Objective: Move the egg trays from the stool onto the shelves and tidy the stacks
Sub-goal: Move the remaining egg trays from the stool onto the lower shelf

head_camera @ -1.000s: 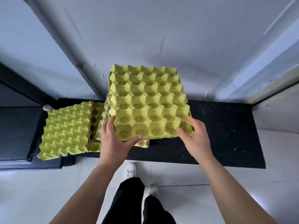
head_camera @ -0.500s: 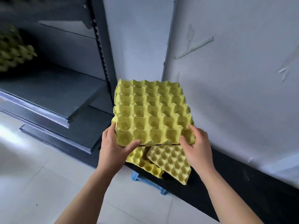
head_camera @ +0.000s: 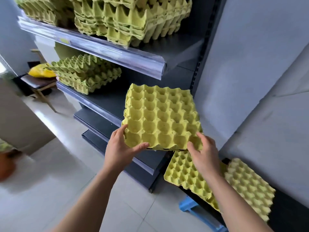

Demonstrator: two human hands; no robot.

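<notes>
Both hands hold a tray (head_camera: 160,118) in the middle of the frame, level, cups up, in front of the middle shelf (head_camera: 107,99) and not yet resting on it. The left hand (head_camera: 122,148) grips the near left corner, thumb along the front edge and fingers at the side. The right hand (head_camera: 203,153) curls its fingers over the near right corner. A dark gap along the tray's front edge hints at more than one layer, though I cannot tell how many. The task looks partly done. A tall stack (head_camera: 133,19) fills the top shelf (head_camera: 117,54) at the upper middle of the frame, and another pile sits blurred at the upper left. A shorter stack (head_camera: 85,72) sits on the left of the middle shelf, with bare shelf to its right, just behind the held tray. Both stacks look uneven, with edges jutting out, so the tidying is probably yet to come. At the lower right, two more trays lie on the stool (head_camera: 192,207), not yet moved. One (head_camera: 185,174) lies cups up just below the right hand, and the other (head_camera: 249,186) lies bumps up beside it. So this tray goes down first, likely on the middle shelf, then the two on the stool follow, then the stacks get squared.
</notes>
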